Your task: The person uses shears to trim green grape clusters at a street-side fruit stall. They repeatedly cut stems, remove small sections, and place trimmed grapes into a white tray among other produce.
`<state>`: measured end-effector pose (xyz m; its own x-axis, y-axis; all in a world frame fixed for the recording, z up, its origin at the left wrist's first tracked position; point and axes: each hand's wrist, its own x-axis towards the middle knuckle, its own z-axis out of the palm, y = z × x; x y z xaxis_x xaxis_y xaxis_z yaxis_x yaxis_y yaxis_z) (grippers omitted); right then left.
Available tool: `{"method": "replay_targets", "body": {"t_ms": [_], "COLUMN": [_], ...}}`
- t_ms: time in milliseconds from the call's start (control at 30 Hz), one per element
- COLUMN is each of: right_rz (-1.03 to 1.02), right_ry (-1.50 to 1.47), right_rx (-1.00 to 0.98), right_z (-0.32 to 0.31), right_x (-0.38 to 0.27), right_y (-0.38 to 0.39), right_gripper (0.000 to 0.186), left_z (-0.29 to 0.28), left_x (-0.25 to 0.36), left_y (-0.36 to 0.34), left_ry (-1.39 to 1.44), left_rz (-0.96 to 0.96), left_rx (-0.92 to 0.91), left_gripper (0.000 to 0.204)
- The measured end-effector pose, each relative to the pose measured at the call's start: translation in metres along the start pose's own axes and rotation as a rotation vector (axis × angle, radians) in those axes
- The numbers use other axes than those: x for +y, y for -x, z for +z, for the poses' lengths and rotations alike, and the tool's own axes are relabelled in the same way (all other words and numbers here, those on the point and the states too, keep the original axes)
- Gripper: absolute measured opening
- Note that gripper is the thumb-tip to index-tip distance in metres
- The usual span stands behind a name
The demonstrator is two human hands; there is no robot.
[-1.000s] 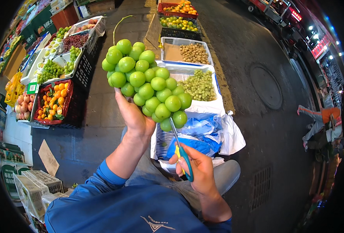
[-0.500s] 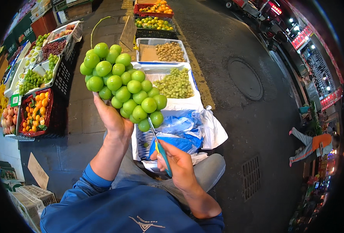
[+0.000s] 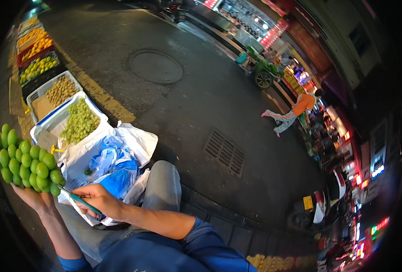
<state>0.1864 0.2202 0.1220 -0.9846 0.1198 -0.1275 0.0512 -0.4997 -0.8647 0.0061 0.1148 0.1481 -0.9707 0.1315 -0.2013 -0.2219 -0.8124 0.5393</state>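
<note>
At the far left, my left hand [image 3: 35, 198] supports a big bunch of green grapes [image 3: 26, 161] from below, its fingers largely hidden behind the fruit. My right hand [image 3: 102, 201] grips a pair of slim scissors [image 3: 84, 203] with teal handles. Their narrow blades reach the lower right end of the bunch, by the last grapes. Beneath and beyond my hands stands a crate lined with white sheeting, holding crumpled blue plastic [image 3: 119, 179]. One loose green grape lies in it.
Past the blue plastic, a white crate holds small pale-green grapes [image 3: 80, 121]. Farther along are a crate of small tan fruit [image 3: 61, 90] and crates of citrus [image 3: 40, 69]. A drain grate [image 3: 224, 152] lies in the road. A person in orange [image 3: 303, 104] and a parked scooter [image 3: 321, 204] are rightward.
My view has swung to the right, so the grapes, crates and both hands now sit farther left in the picture. The scissors are still at the lower end of the bunch.
</note>
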Motion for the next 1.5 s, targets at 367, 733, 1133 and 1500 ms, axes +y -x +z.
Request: {"method": "replay_targets", "body": {"t_ms": [367,733,1133,1500], "right_rz": [0.009,-0.474,-0.461,-0.348], "right_ry": [0.023,0.040,0.735,0.558], "right_rx": [-0.347,0.204,0.185,0.037], "right_z": [-0.040,-0.066,-0.022,-0.053], "right_x": [0.003,-0.060,-0.143,-0.107], "right_y": [0.039,0.031,-0.074,-0.039], "right_gripper": [0.038,0.071,0.042,0.046], "left_z": [-0.006,-0.033,-0.051,-0.112], "left_x": [-0.012,-0.031,-0.038,-0.045], "left_y": [-0.020,-0.021,0.018,0.024], "left_ry": [-0.078,0.119,0.167,0.080], "left_rz": [0.019,-0.463,-0.887,-0.965], "left_rx": [-0.168,-0.474,-0.714,-0.645], "left_gripper": [0.055,0.076,0.071,0.071]}}
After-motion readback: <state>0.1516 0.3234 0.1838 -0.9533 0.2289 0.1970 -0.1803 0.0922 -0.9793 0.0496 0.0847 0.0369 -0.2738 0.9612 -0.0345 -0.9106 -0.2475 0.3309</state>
